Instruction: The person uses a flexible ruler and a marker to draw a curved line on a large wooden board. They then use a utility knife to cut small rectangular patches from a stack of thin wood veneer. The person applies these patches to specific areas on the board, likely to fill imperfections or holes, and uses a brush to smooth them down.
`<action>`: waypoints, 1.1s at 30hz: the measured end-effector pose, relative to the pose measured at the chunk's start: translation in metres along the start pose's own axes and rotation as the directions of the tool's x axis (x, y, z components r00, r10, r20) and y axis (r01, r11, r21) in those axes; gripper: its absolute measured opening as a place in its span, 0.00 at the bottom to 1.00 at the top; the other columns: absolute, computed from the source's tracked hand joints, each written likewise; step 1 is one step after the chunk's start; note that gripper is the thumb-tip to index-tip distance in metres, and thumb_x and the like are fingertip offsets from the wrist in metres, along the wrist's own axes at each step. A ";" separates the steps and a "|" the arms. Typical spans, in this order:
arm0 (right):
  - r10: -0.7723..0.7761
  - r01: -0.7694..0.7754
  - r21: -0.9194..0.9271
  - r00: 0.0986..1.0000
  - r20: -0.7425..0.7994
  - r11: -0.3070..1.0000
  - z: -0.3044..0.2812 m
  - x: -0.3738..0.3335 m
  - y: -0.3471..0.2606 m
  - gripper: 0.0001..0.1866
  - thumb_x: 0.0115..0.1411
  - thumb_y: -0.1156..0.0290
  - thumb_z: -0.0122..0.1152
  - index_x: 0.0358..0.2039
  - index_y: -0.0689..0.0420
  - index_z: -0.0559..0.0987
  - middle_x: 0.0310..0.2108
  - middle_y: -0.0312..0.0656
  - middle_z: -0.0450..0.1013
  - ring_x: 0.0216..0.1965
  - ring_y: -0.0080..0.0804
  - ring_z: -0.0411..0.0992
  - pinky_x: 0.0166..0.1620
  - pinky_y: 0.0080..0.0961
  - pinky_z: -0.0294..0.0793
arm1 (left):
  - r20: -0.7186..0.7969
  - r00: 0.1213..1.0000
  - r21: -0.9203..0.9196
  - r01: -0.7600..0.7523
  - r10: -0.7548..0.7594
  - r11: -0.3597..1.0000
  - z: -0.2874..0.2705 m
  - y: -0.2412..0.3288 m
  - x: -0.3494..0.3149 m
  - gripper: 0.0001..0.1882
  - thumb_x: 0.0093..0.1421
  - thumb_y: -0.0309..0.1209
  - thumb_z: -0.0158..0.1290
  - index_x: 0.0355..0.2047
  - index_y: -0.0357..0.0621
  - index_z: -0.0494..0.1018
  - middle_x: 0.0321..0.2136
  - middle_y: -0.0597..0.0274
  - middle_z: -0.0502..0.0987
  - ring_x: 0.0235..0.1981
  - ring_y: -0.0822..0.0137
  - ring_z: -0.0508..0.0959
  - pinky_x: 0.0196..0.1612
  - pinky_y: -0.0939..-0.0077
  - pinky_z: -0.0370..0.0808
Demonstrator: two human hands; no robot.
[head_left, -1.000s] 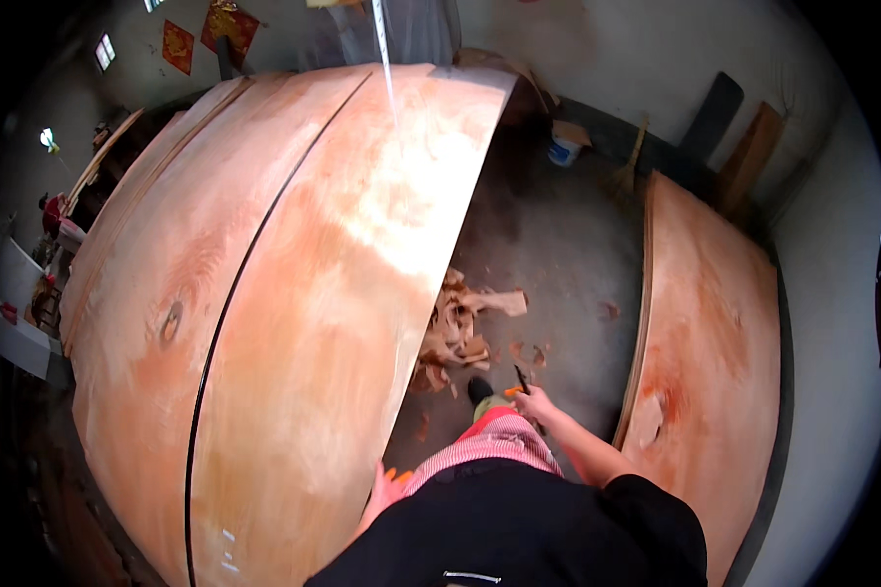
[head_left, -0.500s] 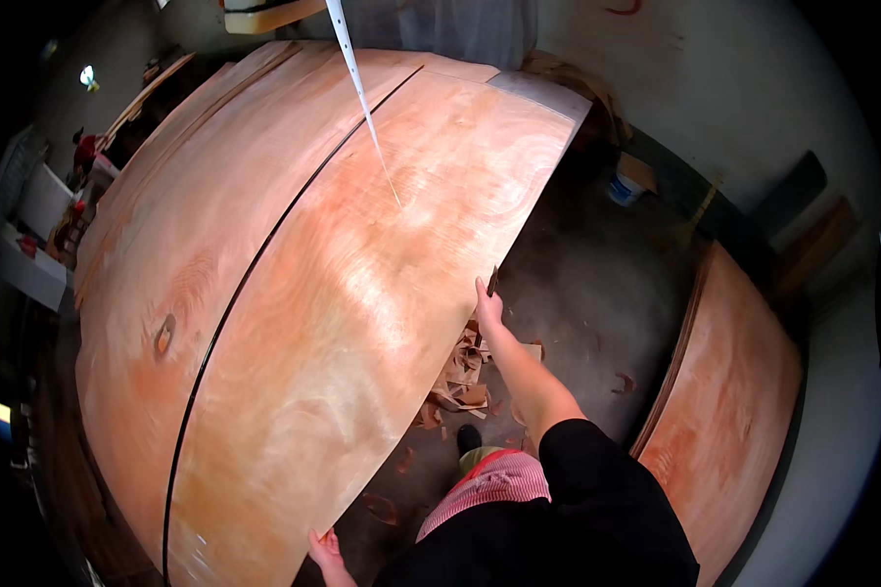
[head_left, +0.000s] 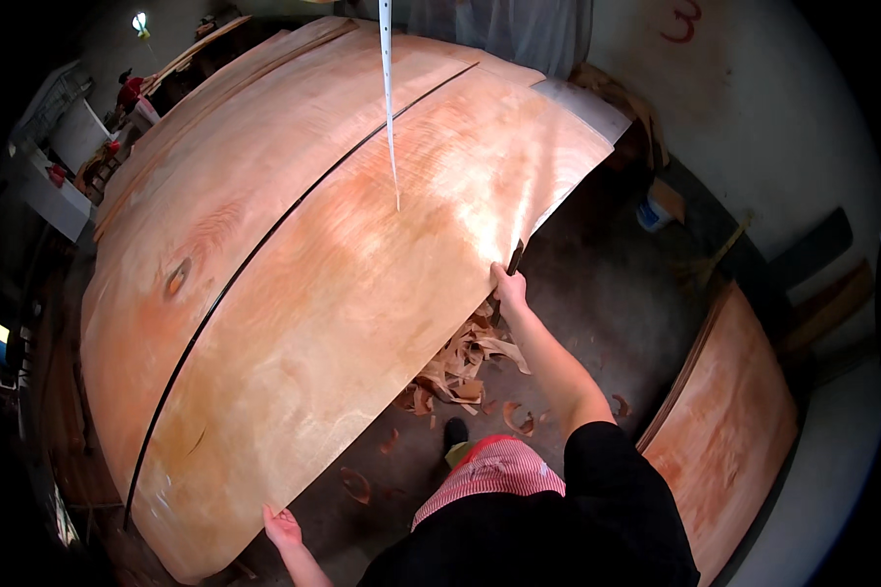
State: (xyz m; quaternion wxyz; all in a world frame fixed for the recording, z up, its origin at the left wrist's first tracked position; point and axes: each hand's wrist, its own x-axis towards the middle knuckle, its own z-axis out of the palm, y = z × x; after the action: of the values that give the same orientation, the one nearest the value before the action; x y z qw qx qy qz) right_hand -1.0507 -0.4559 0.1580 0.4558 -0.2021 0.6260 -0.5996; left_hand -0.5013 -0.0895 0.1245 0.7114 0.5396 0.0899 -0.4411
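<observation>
Presently, the broad pinkish-tan wooden sheet (head_left: 362, 293), lying ahead and leftward, is probably being best controlled through even, unbent edge support. Its long axis is apparently running from lower left to upper right. Its near edge is being pinched by the left hand (head_left: 284, 528); in the right hand (head_left: 509, 286), whose hold on the sheet cannot be told, a slim black tool (head_left: 516, 256) is being clasped.

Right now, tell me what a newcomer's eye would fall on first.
Probably the broad wood sheet filling the middle, with the left hand and right hand at its near edge. Next, the white tapering strip at top centre and the curled scraps heaped on the floor.
</observation>
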 end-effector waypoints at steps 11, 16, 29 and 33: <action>0.203 -0.198 0.064 0.974 -0.099 0.978 -0.133 -0.095 0.061 0.18 0.49 0.60 0.57 0.27 0.64 0.67 0.17 0.37 0.65 0.14 0.24 0.62 0.16 0.19 0.60 | -0.020 1.000 -0.019 -0.014 0.014 1.000 -0.079 -0.012 -0.042 0.17 0.55 0.34 0.45 0.43 0.38 0.63 0.40 0.60 0.70 0.42 0.65 0.69 0.44 0.74 0.67; 0.106 -0.136 -0.111 0.964 -0.243 0.985 -0.226 -0.090 0.097 0.15 0.49 0.61 0.56 0.22 0.60 0.67 0.13 0.32 0.61 0.11 0.20 0.57 0.13 0.18 0.53 | 0.001 0.978 -0.045 0.206 -0.207 0.977 -0.121 -0.070 -0.064 0.11 0.55 0.35 0.45 0.38 0.47 0.66 0.33 0.65 0.72 0.33 0.71 0.72 0.30 0.81 0.71; 0.174 -0.353 -0.386 0.887 -0.428 0.852 -0.442 -0.050 0.133 0.23 0.48 0.50 0.55 0.28 0.62 0.73 0.25 0.44 0.71 0.09 0.20 0.55 0.11 0.18 0.49 | -0.080 0.599 0.650 0.638 -0.797 0.414 -0.150 -0.232 -0.175 0.25 0.57 0.48 0.36 0.39 0.37 0.67 0.33 0.54 0.73 0.33 0.65 0.73 0.35 0.71 0.70; 0.360 -0.460 -0.548 0.888 -0.286 0.699 -0.461 -0.044 0.181 0.12 0.51 0.61 0.50 0.30 0.56 0.72 0.28 0.44 0.73 0.06 0.21 0.51 0.10 0.16 0.48 | -0.053 0.772 0.874 0.342 -0.633 0.344 -0.118 -0.215 -0.131 0.24 0.57 0.48 0.37 0.37 0.40 0.68 0.31 0.57 0.74 0.25 0.68 0.74 0.30 0.76 0.71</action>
State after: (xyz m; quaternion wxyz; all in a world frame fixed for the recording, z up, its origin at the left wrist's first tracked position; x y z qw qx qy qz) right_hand -1.3504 -0.1236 -0.0585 0.4390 -0.1435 0.8462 -0.2658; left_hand -0.6936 0.0737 0.0080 0.1909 0.6878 -0.0853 -0.6951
